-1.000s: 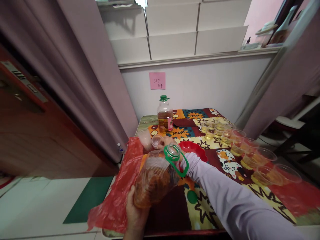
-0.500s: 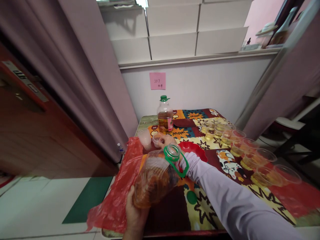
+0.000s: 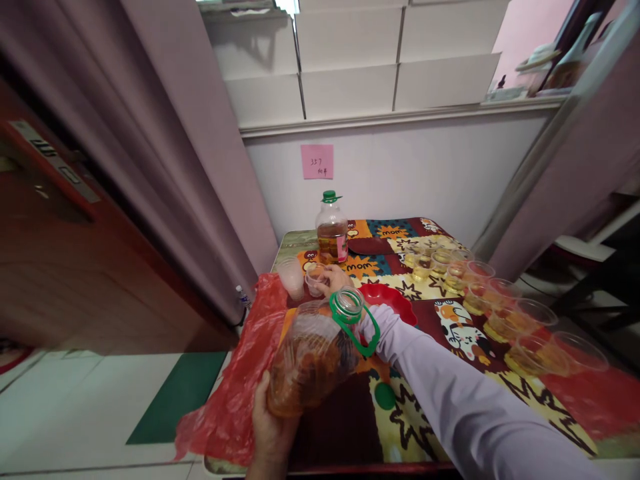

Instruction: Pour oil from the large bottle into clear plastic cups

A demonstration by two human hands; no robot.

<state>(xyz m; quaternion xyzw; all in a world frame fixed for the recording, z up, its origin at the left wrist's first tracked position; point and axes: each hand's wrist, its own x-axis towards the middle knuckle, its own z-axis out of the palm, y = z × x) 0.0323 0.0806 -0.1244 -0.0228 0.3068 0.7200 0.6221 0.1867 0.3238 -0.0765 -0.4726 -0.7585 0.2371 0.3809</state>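
Observation:
My left hand grips the base of a large clear plastic jug part-filled with amber liquid. The jug is tilted, its uncapped mouth and green handle toward the upper right. Beyond its mouth, my right hand is closed on the side of a clear plastic cup; the jug's neck partly hides that wrist. Touching or close beside that cup on the left is a stack of clear cups. A green cap lies on the table.
A second capped jug stands at the back. Several cups of yellowish liquid line the right side. A red scalloped dish sits near my right forearm. Red plastic sheeting hangs over the left edge of the patterned table.
My right hand's fingers have shifted slightly around the cup. The jug stays tilted in my left hand, and the view has moved very little.

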